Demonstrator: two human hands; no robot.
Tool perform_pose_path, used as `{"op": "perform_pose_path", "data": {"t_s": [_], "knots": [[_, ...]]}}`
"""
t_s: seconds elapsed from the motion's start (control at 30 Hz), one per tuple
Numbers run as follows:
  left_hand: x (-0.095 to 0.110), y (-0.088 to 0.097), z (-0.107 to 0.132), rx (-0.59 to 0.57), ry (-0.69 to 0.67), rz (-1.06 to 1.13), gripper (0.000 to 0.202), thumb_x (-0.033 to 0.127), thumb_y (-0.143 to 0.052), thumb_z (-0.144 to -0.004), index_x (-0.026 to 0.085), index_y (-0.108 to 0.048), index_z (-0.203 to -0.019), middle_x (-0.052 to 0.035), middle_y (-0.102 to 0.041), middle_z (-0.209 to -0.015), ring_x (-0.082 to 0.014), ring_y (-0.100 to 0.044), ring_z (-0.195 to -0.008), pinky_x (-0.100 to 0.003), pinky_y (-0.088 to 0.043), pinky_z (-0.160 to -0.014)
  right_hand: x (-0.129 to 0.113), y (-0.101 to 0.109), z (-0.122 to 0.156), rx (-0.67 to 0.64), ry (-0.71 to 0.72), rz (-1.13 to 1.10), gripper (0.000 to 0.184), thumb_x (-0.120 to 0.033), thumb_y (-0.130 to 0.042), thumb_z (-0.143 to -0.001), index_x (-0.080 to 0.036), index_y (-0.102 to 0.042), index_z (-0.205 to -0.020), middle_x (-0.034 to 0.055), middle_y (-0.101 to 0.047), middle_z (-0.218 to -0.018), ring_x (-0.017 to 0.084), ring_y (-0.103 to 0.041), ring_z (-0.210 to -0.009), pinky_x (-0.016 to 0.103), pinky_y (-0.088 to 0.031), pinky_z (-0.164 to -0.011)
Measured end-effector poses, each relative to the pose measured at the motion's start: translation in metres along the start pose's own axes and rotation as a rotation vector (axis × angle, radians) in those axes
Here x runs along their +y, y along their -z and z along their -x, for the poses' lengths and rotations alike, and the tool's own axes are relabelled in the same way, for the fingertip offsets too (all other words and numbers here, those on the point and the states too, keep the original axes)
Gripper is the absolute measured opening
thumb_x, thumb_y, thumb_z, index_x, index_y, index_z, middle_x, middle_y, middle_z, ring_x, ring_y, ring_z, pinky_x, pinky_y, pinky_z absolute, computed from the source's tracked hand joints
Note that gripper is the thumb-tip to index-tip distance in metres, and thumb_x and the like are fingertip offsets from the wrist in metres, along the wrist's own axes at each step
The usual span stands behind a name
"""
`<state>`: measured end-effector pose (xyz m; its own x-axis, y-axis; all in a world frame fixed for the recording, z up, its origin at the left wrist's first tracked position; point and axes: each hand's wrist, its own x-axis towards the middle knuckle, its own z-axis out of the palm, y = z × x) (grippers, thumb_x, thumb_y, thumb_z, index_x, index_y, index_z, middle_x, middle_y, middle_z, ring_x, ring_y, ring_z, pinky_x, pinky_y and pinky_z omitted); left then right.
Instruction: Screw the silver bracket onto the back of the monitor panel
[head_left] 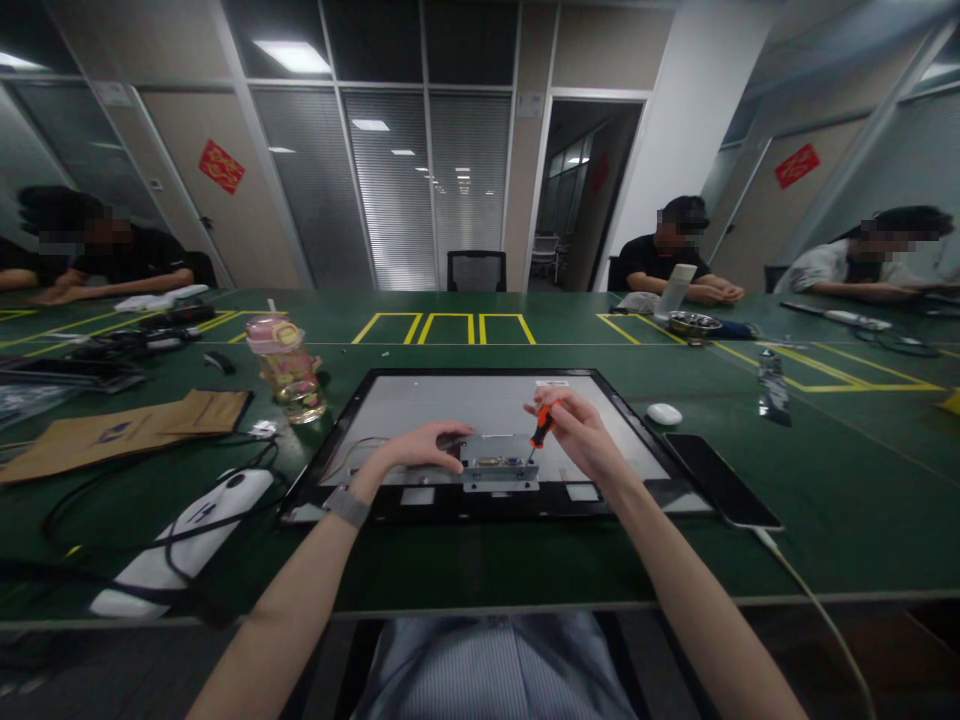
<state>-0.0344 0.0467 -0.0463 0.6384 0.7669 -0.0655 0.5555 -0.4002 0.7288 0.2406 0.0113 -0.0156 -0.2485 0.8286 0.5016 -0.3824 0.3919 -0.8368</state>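
A flat display panel (450, 395) with a black frame lies on the table in front of me, its grey-white back facing up. Near its front edge sits a metal bracket (501, 484) with a row of connector ports. My left hand (429, 446) curls round the bracket's left end, thumb in front and fingers behind. In my right hand (581, 428) is an orange and black screwdriver (541, 428), tilted, its shaft pointing down to the bracket's right end. Whether the tip sits in a screw is too small to tell.
On the left are a drink bottle (289, 365), a brown paper bag (127, 430) and a white power strip (187, 545) with black cables. A phone (720, 480) on a cable and a white mouse-like case (664, 414) lie right. Several people sit across the green table (465, 570).
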Motion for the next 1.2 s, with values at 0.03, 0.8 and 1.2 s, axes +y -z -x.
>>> {"op": "perform_pose_path", "data": {"t_s": [0.03, 0.8, 1.2], "knots": [[0.000, 0.000, 0.000, -0.003, 0.007, 0.000, 0.069, 0.044, -0.074, -0.063, 0.023, -0.051, -0.125, -0.0066, -0.045, -0.137, -0.0257, -0.041, -0.125, -0.039, -0.029, -0.107, 0.000, 0.001, 0.000, 0.001, -0.025, 0.000, 0.013, -0.035, -0.063, -0.079, -0.026, -0.066, -0.088, 0.0019, -0.061, -0.096, 0.018, -0.059, -0.095, 0.043, -0.039, -0.100], [0.001, 0.001, 0.001, -0.004, 0.026, -0.026, 0.070, 0.045, -0.071, -0.064, 0.025, -0.049, -0.127, -0.0047, -0.044, -0.138, -0.0265, -0.041, -0.125, -0.040, -0.029, -0.106, -0.007, 0.007, 0.004, 0.044, 0.141, 0.528, 0.036, -0.027, -0.058, -0.081, -0.024, -0.055, -0.117, 0.0063, -0.066, -0.097, 0.020, -0.066, -0.083, 0.040, -0.054, -0.078], [0.000, -0.001, 0.000, 0.003, -0.011, -0.002, 0.069, 0.045, -0.073, -0.063, 0.022, -0.051, -0.125, -0.0065, -0.046, -0.136, -0.0254, -0.042, -0.125, -0.038, -0.029, -0.107, 0.011, -0.029, 0.008, 0.404, 0.084, 0.285, 0.031, -0.031, -0.067, -0.072, -0.025, -0.056, -0.101, -0.0015, -0.052, -0.087, 0.015, -0.066, -0.070, 0.032, -0.063, -0.058]]}}
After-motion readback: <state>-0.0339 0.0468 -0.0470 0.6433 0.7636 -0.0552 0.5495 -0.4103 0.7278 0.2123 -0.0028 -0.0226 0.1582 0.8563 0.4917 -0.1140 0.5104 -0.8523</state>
